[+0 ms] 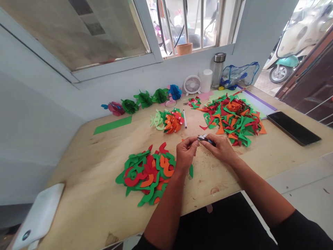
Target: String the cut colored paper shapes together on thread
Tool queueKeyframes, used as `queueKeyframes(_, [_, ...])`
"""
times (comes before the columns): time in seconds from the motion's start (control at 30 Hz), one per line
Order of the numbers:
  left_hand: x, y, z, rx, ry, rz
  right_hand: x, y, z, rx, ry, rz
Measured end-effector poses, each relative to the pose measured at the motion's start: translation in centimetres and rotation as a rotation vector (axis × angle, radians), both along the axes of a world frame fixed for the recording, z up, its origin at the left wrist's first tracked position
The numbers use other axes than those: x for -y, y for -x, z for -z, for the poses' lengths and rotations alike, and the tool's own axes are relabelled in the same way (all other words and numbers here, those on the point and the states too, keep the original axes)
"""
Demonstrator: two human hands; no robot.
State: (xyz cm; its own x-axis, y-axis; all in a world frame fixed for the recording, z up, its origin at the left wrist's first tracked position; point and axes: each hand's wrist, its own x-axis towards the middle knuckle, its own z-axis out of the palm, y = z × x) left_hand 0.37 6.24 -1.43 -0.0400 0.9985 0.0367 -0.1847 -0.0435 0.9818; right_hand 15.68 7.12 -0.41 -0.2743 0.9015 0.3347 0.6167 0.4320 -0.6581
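- Right hand point(221, 147) grips pliers-like tool point(206, 139), mid-table point(83, 187).
- Left hand point(186, 154) pinched closed at tool's tip; can't tell on what.
- Looks done: curved cutouts point(150, 170) heaped near left, jagged offcuts point(243, 123) far right, folded paper ornaments point(144, 99) lined up far left.
- Green strip point(113, 125), left: looks unshaped. Amount left: can't tell.

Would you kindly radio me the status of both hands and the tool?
Right hand holding small dark tool. Left hand at its tip. Cut pieces heaped either side.

Small dark tool point(207, 140), silvery near its tip, above the wooden table point(88, 163).
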Motion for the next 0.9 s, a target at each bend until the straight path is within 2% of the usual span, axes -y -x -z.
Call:
queueKeyframes(0.2, [0.05, -0.07, 0.06, 0.014, 0.013, -0.007, 0.19, 0.13, 0.02, 0.023, -0.071, 0.047])
queueKeyframes(0.43, [0.04, -0.11, 0.18, 0.02, 0.039, -0.02, 0.22, 0.06, -0.06, 0.011, -0.083, 0.079])
queueKeyframes(0.57, [-0.15, 0.12, 0.47, 0.032, 0.046, -0.062, 0.2, 0.04, -0.23, -0.036, -0.057, 0.116])
queueKeyframes(0.9, [-0.01, -0.05, 0.52, 0.086, -0.006, -0.034, 0.19, 0.13, -0.26, -0.06, 0.034, 0.131])
